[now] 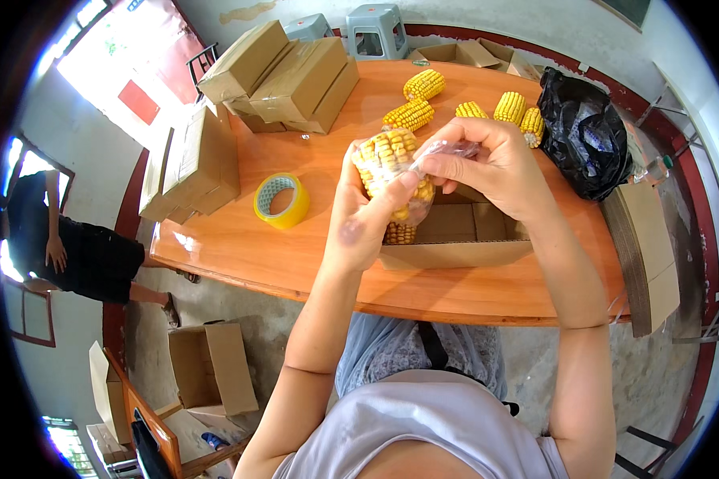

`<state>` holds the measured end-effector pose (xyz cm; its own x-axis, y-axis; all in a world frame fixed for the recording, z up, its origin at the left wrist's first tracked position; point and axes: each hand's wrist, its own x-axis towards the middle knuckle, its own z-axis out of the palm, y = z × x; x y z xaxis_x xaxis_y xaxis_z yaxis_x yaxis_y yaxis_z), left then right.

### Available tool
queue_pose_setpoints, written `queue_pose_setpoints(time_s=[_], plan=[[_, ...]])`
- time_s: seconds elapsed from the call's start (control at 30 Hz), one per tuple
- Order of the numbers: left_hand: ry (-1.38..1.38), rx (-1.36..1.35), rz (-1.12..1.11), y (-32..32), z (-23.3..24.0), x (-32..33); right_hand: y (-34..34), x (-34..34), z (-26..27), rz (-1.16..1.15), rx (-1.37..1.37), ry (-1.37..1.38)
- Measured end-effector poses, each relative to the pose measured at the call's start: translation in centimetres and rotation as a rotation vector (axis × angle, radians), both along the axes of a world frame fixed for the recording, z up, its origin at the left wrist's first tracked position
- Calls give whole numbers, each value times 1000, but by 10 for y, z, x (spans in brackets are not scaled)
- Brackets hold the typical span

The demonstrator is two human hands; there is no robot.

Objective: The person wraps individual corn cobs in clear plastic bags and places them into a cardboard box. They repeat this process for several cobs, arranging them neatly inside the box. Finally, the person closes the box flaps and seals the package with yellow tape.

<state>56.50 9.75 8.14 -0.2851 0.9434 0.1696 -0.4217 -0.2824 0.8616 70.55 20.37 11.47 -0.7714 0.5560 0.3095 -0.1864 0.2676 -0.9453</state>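
Observation:
My left hand [362,215] grips an ear of yellow corn [389,155] partly wrapped in clear plastic. With thumb and fingers, my right hand [485,161] pinches the gathered end of the plastic bag [440,149] beside the ear. Below both hands stands an open cardboard box [455,254], and another corn ear [400,233] shows at its left end, partly hidden by my left hand. Beyond my hands lie two corn ears [424,85] [408,115] and, farther right, several more [509,108], one of them partly covered by my right hand.
Taped cardboard boxes [299,78] are stacked at the back left, with more boxes [201,161] nearer. A yellow tape roll [281,200] lies on the wooden table [257,257]. To the right are a black plastic bag [584,135] and flattened cardboard [644,257]. A person [75,245] stands at left.

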Motion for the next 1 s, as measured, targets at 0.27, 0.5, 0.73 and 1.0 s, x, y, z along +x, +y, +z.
queue_pose_setpoints(time_s=[0.27, 0.5, 0.73, 1.0], plan=[[-19, 205, -30, 7, -5, -3, -1, -1, -8, 34, -303, 20], [38, 171, -17, 9, -8, -8, -7, -3, -8, 57, -362, 60], [-107, 216, -159, 4, -6, -8, -11, -2, -6, -1, -249, 120], [-133, 206, -270, 13, -9, -20, -1, 2, 6, -85, 11, -106]])
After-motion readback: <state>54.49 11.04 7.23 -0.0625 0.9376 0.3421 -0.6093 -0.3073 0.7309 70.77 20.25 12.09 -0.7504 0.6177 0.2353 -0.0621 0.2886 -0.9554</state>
